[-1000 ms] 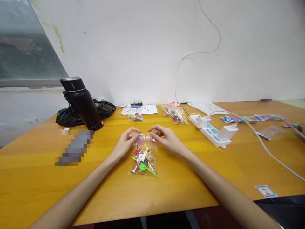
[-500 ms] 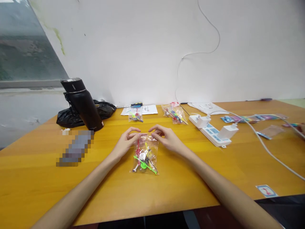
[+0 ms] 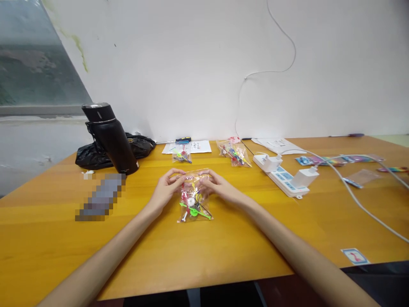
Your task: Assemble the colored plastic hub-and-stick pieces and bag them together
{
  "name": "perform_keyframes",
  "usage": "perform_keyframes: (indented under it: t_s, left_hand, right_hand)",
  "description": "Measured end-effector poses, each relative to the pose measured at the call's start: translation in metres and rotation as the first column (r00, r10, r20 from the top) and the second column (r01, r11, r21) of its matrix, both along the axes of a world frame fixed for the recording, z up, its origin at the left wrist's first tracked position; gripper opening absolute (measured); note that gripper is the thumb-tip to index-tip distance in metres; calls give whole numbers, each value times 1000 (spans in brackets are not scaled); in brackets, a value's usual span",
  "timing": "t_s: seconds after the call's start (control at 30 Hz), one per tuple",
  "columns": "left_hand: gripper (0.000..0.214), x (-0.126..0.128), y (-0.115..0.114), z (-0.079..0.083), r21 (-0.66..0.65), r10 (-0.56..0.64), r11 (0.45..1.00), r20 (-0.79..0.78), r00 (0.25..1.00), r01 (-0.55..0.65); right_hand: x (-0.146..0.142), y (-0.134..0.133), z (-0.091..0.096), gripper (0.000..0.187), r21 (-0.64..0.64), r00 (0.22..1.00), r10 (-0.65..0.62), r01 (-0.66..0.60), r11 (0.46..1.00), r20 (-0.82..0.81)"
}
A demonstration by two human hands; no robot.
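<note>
A small clear plastic bag (image 3: 194, 204) full of coloured plastic parts stands tilted up on the yellow wooden table (image 3: 204, 256) in front of me. My left hand (image 3: 166, 189) pinches the bag's top left edge with curled fingers. My right hand (image 3: 214, 184) grips the top right edge, its fingers partly behind the plastic. A green piece and a white round piece show through the bag's lower half.
A black flask (image 3: 112, 138) and a black plastic bag (image 3: 137, 145) sit at the left. Two more bags of parts (image 3: 181, 154) (image 3: 234, 154), papers and a screwdriver (image 3: 182, 140) lie at the back. A white power strip (image 3: 284, 175) with cables lies at the right.
Both hands have drawn closer together and lifted the bag's top edge, so the bag stands more upright and sits a little farther from me than before.
</note>
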State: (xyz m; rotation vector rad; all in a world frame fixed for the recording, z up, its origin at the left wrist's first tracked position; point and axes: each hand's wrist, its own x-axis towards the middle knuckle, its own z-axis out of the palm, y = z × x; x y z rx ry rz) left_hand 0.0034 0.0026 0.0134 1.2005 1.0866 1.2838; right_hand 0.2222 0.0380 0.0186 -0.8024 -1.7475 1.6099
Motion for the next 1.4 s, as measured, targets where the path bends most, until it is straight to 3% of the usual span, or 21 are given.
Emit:
perform_keyframes:
  t_s: [0.13, 0.33, 0.57, 0.67, 0.97, 1.1, 1.23, 1.4]
  left_hand:
    - [44, -3, 0, 2, 20, 80, 997, 53, 995, -81]
    - [41, -6, 2, 2, 39, 138, 989, 119, 983, -143]
    - [35, -6, 12, -6, -51, 118, 993, 341, 932, -107]
    - [31, -5, 12, -9, -74, 92, 995, 293, 952, -73]
    - [28, -3, 10, -16, -78, 37, 997, 145, 989, -25]
    - [26, -3, 9, -13, -83, 34, 996, 137, 990, -22]
    - [26, -2, 8, -12, -89, 32, 996, 126, 991, -21]
    - [29, -2, 8, -13, -93, 25, 996, 106, 994, -15]
  right_hand:
    - [-4, -6, -5, 63, -46, 987, 159, -158, 986, 18]
    - [-8, -4, -14, 58, -29, 993, 120, -121, 992, -7]
    - [-8, 2, -11, 57, -144, 994, -100, 95, 985, -31]
    - [-5, 6, -9, 54, -213, 976, -190, 164, 963, -107]
    - [2, 20, -10, 41, -261, 915, -335, 274, 926, -226]
    - [9, 34, -9, 27, -346, 794, -500, 388, 854, -345]
    - [29, 54, -5, 14, -464, 563, -700, 524, 714, -440]
    - [63, 77, 0, 6, -560, 370, -825, 608, 563, -427]
